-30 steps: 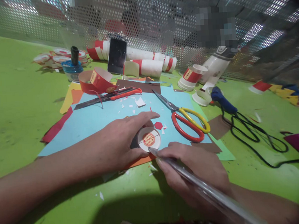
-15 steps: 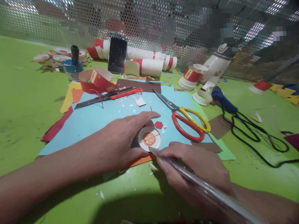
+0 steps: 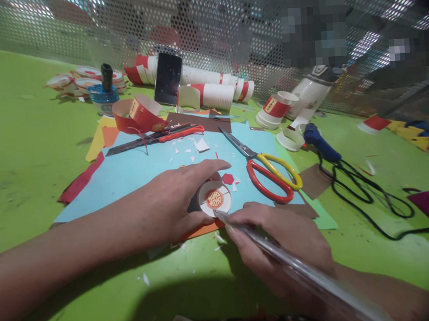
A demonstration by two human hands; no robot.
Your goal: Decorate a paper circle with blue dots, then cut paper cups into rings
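Note:
My left hand (image 3: 176, 194) curves around a small round white paper piece (image 3: 205, 207), possibly a cup base. Its thumb is at the near side and its fingers are at the far side. A red and gold emblem (image 3: 214, 199) sits at the centre of the white face, with thin dark lines beside it. My right hand (image 3: 277, 239) grips a long, clear-barrelled pen-like tool (image 3: 297, 267), whose tip touches the near rim of the white piece. Scissors (image 3: 256, 158) with one red and one yellow handle lie just beyond my right hand.
Under the work lies light blue paper (image 3: 128, 180) with scraps and a red hexagon (image 3: 228, 179). A utility knife (image 3: 180, 134), red paper ring (image 3: 124, 115), phone (image 3: 168, 78) and paper cups (image 3: 216, 96) stand behind. A corded blue glue gun (image 3: 320, 142) lies right.
Both hands and the pen-like tool are in almost the same place. The emblem's pattern looks turned a little; the rest of the table is unchanged.

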